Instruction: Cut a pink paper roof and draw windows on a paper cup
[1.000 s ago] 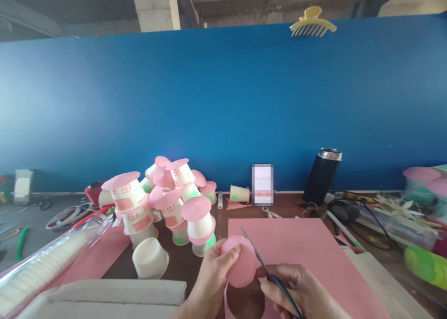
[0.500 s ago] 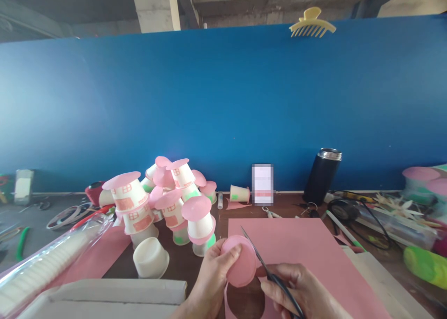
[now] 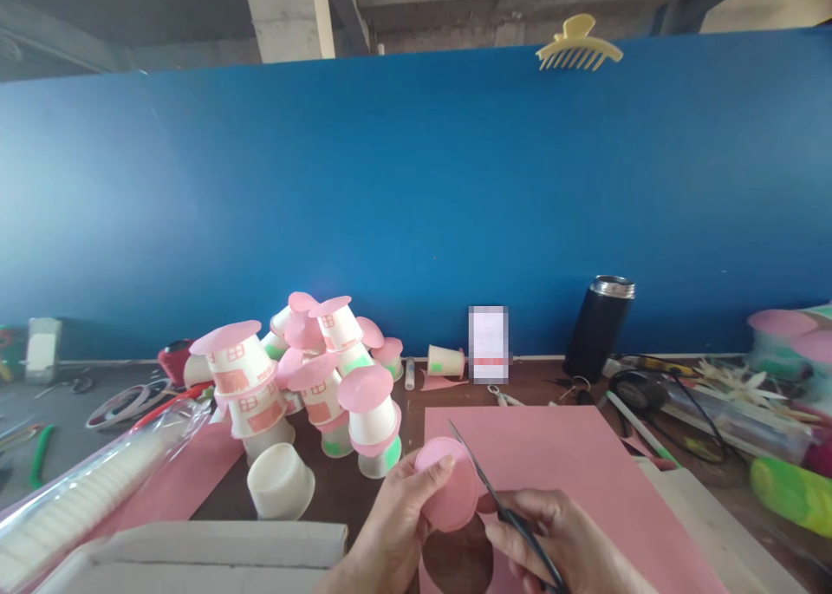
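Pinched between thumb and fingers of my left hand (image 3: 399,516) is a round pink paper disc (image 3: 451,490). My right hand (image 3: 542,529) grips black-handled scissors (image 3: 489,481), their blades pointing up and left along the disc's right edge. Whether the blades touch the paper I cannot tell. Beneath both hands lies a large pink paper sheet (image 3: 552,447), with a round hole (image 3: 458,559) near its front showing the dark table. Left of my hands stand several stacked paper cups (image 3: 370,421) topped with pink paper discs, some with red-drawn windows.
A plain white paper cup (image 3: 279,481) sits behind a white cardboard box (image 3: 214,546). Plastic-wrapped cups (image 3: 104,464) lie at left. A phone with a blurred screen (image 3: 489,342) and a black bottle (image 3: 598,325) stand near the blue partition (image 3: 416,186).
Almost nothing differs. The disc and my left hand have shifted very slightly, while the scissors stay at the disc's right edge.
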A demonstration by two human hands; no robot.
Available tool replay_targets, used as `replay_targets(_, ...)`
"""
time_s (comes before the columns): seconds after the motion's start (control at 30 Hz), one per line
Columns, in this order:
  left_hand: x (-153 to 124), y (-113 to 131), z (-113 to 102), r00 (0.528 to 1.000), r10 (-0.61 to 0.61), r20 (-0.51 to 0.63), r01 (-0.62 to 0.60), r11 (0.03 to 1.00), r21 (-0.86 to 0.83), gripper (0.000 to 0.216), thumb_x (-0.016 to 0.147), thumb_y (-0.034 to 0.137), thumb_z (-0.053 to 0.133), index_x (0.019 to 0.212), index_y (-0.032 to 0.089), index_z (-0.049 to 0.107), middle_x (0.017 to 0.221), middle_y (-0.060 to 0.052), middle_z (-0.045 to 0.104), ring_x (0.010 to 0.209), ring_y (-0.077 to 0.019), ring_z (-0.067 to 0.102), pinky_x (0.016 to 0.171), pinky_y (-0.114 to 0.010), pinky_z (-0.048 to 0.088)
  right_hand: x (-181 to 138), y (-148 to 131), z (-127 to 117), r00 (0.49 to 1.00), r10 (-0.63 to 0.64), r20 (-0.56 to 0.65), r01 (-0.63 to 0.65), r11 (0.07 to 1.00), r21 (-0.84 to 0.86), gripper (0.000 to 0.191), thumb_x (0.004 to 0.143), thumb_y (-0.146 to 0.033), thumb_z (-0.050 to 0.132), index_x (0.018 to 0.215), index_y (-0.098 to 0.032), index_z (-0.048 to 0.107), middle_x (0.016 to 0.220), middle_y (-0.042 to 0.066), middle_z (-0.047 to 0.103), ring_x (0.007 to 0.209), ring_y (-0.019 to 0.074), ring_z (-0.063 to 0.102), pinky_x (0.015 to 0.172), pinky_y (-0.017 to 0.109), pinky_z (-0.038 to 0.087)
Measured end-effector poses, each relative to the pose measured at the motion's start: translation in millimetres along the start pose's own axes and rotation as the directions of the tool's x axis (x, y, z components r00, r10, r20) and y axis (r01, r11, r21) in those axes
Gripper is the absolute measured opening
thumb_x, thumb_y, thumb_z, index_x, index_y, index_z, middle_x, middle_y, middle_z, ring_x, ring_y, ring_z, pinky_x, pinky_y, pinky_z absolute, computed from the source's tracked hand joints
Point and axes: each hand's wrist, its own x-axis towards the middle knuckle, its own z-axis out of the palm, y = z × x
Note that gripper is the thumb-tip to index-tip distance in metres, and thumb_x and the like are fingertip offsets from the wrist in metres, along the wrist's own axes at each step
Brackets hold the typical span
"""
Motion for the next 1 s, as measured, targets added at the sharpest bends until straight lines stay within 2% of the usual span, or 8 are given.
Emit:
replay_targets(0.2, -1, -3, -1, 0.999, -0.048, -0.012, 0.048, 0.999, -0.003, 0.017, 0.081, 0.023, 0.066, 0.090, 0.009, 0.066, 0.082, -0.011, 0.071, 0.076, -0.0202, 0.066, 0.071, -0.029, 0.049, 3, 5, -1, 1.000, -0.013, -0.011, 0.013, 0.999, 0.029, 0.069, 0.067, -0.072, 0.063, 0.099, -0.012, 0.071, 0.054, -0.004, 0.048, 0.044, 0.0055, 0.043, 0.040, 0.017, 0.028)
replay_targets(0.6, 1, -5, -4, 1.000, -0.002, 0.016, 0.001, 1.000, 0.007, 0.018, 0.082, 0.025, 0.065, 0.091, 0.009, 0.066, 0.082, -0.012, 0.072, 0.078, -0.0213, 0.067, 0.072, -0.029, 0.049, 5, 15, -2, 0.998, 0.020, -0.061, -0.017, 0.999, 0.043, 0.065, 0.064, -0.065, 0.071, 0.103, -0.013, 0.073, 0.051, -0.004, 0.050, 0.041, 0.0058, 0.044, 0.038, 0.017, 0.031)
replay_targets(1.0, 0, -1, 2, 1.000, -0.009, -0.005, 0.010, 0.999, 0.037, 0.021, 0.078, 0.031, 0.068, 0.086, 0.011, 0.069, 0.077, -0.011, 0.073, 0.079, -0.0245, 0.068, 0.074, -0.032, 0.049, -1, 4, -2, 0.998, 0.007, -0.061, -0.009, 1.000, -0.026, 0.075, 0.068, -0.075, 0.058, 0.103, -0.010, 0.072, 0.050, -0.004, 0.048, 0.043, 0.0063, 0.043, 0.042, 0.018, 0.032)
